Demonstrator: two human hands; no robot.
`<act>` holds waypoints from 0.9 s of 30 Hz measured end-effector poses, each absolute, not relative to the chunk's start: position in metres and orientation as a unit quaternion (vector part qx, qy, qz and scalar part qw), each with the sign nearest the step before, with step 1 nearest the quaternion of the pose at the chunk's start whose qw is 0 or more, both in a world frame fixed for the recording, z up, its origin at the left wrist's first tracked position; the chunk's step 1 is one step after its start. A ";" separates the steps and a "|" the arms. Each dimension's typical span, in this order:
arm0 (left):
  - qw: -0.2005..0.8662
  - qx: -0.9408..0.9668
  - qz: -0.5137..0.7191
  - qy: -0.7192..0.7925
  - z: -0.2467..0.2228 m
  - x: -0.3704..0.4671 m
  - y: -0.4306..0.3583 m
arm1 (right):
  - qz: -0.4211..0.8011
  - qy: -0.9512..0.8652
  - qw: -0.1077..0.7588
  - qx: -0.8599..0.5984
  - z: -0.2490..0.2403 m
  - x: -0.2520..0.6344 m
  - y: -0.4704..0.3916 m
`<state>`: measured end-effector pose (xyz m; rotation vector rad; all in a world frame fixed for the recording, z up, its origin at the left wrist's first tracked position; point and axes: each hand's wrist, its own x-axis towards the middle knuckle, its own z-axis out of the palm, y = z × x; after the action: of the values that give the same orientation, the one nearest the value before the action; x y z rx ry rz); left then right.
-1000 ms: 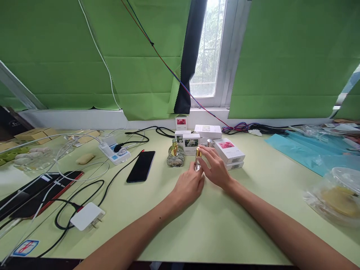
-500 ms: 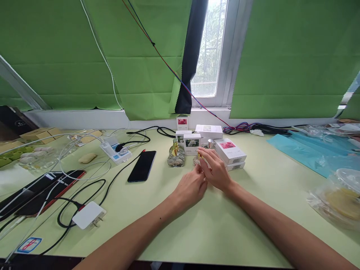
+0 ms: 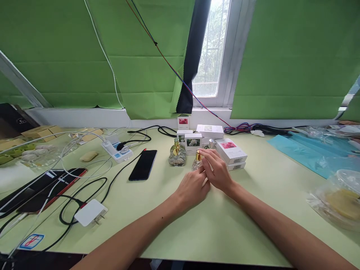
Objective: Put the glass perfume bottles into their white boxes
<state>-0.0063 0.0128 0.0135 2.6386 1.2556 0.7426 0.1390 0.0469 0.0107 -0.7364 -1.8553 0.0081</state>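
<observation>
My left hand (image 3: 194, 187) rests on the pale green table, its fingers curled and partly hidden beneath my right hand. My right hand (image 3: 218, 169) lies over those fingertips, its own fingers together and reaching toward a gold-capped glass bottle (image 3: 197, 161). That bottle stands just beyond both hands, partly covered by them; whether a finger touches it is unclear. Left of it are more glass bottles with gold caps (image 3: 177, 155). Behind stand white boxes with flower pictures (image 3: 193, 143), and a silver-capped bottle (image 3: 212, 143). Stacked white boxes (image 3: 231, 150) lie right of my right hand.
A black phone (image 3: 143, 165) lies left of the bottles. Farther left are a power strip (image 3: 116, 150), tangled cables, a white charger (image 3: 90, 212) and more phones (image 3: 50, 191). Blue plastic sheeting (image 3: 300, 150) and a clear plastic bag (image 3: 337, 198) lie at the right.
My left hand has shifted slightly right and toward me, and more of the nearest gold-capped bottle shows. The whole view has moved a little.
</observation>
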 end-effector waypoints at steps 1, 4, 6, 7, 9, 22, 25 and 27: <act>0.062 0.870 0.256 0.417 0.014 -0.006 0.013 | 0.004 -0.782 0.541 -0.310 0.011 0.139 0.046; 0.051 0.854 0.291 0.429 0.015 -0.006 0.012 | 0.002 -0.785 0.537 -0.309 0.013 0.139 0.045; 0.029 0.841 0.299 0.450 0.018 -0.007 0.011 | -0.002 -0.788 0.535 -0.304 0.013 0.139 0.044; 0.013 0.834 0.298 0.464 0.019 -0.007 0.011 | -0.004 -0.789 0.536 -0.300 0.013 0.139 0.044; -0.018 0.818 0.295 0.493 0.022 -0.009 0.011 | -0.009 -0.790 0.537 -0.296 0.012 0.140 0.044; -0.010 0.839 0.305 0.451 0.020 -0.007 0.013 | -0.003 -0.776 0.547 -0.313 0.011 0.140 0.045; 0.013 0.856 0.323 0.404 0.017 -0.007 0.015 | -0.001 -0.774 0.551 -0.312 0.011 0.141 0.045; 0.038 0.868 0.334 0.366 0.017 -0.006 0.016 | 0.005 -0.774 0.555 -0.306 0.011 0.141 0.045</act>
<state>-0.0064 0.0160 0.0166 2.6625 1.1240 1.0250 0.1407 0.0451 0.0107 -0.7220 -1.8272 0.0118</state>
